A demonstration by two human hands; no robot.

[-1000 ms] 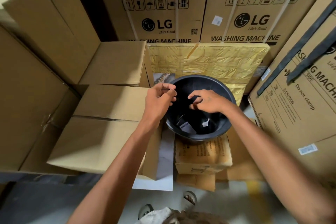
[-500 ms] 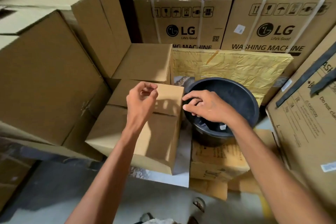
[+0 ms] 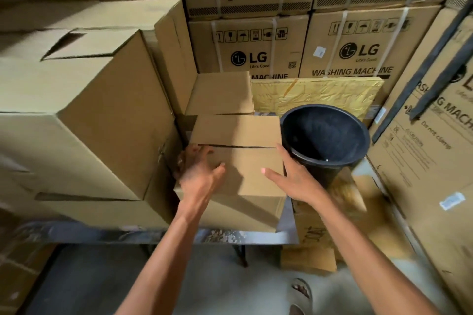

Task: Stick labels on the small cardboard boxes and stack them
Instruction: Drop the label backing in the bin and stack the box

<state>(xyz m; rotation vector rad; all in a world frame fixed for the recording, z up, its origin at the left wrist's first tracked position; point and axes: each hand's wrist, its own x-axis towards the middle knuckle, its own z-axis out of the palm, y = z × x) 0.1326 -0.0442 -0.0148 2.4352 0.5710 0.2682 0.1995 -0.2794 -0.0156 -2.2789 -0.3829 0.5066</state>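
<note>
Probably a warehouse storeroom: stacked, strapped washing-machine cartons [image 3: 358, 54] all around

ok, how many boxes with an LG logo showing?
3: one LG box back center, one right of it, one tilted at far right, logo partly cut off. More may be hidden.

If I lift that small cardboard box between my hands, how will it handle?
The small cardboard box looks stiff, with flat faces and crisp edges. Its top flaps show an untaped seam, so they may gape if tilted. The left hand and right hand flank it; plain cardboard should grip well.
</note>
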